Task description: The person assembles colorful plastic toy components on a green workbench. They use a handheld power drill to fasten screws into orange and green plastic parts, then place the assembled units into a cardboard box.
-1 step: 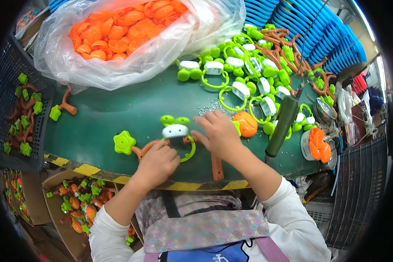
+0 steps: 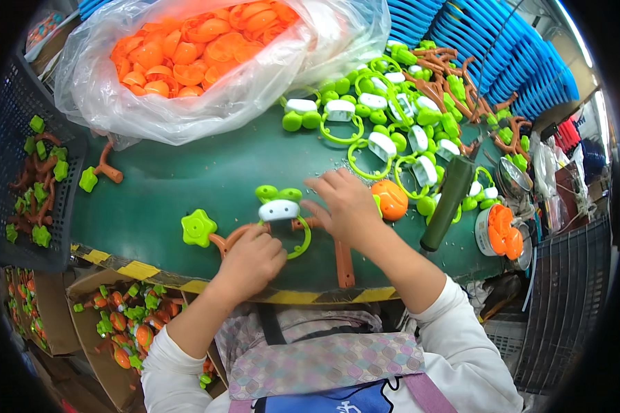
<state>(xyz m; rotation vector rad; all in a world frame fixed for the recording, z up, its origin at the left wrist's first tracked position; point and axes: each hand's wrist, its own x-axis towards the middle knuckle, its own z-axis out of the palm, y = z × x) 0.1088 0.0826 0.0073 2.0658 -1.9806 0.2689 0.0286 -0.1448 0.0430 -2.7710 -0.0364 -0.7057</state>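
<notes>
Both hands work at the front edge of the green desk (image 2: 186, 186): the left hand (image 2: 251, 261) pinches a brown plastic branch piece (image 2: 227, 241) with a green star-shaped flower (image 2: 198, 228), while the right hand (image 2: 344, 206) presses curled fingers beside the green plastic ring toy with a white face (image 2: 280, 210).

White long sleeves — patterned pastel apron, blue bib

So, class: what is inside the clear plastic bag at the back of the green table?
The clear plastic bag holds a heap of orange plastic pieces. Only the upper ones show; those beneath are covered, and the film blurs their shapes.
</notes>
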